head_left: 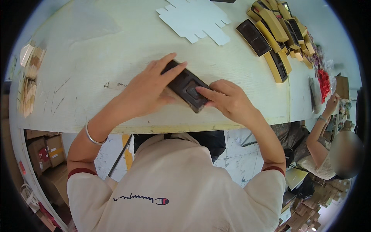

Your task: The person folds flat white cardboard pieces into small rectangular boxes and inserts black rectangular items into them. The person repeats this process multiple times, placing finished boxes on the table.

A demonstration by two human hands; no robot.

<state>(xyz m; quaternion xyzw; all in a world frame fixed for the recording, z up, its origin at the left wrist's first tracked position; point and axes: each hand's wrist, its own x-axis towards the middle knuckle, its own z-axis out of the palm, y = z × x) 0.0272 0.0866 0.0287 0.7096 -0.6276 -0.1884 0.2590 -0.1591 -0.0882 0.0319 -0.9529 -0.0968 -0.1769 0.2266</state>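
Note:
A narrow black box insert (180, 82) with moulded recesses lies slantwise before me, just over the white table. My left hand (152, 83) grips its far left end, the fingers reaching across the top and the thumb near its lower side. At the other end my right hand (230, 101) presses a fingertip beside a squarish recess, with its other fingers curled at the near edge. Whether an outer box surrounds the insert cannot be made out; its underside is hidden.
Gold boxes with black inserts (276, 31) are heaped at the far right. A flat white carton blank (195, 19) lies at the back. Folded card pieces (31, 83) stand at the left edge. Another person (319, 143) works at the right, near red material (323, 83).

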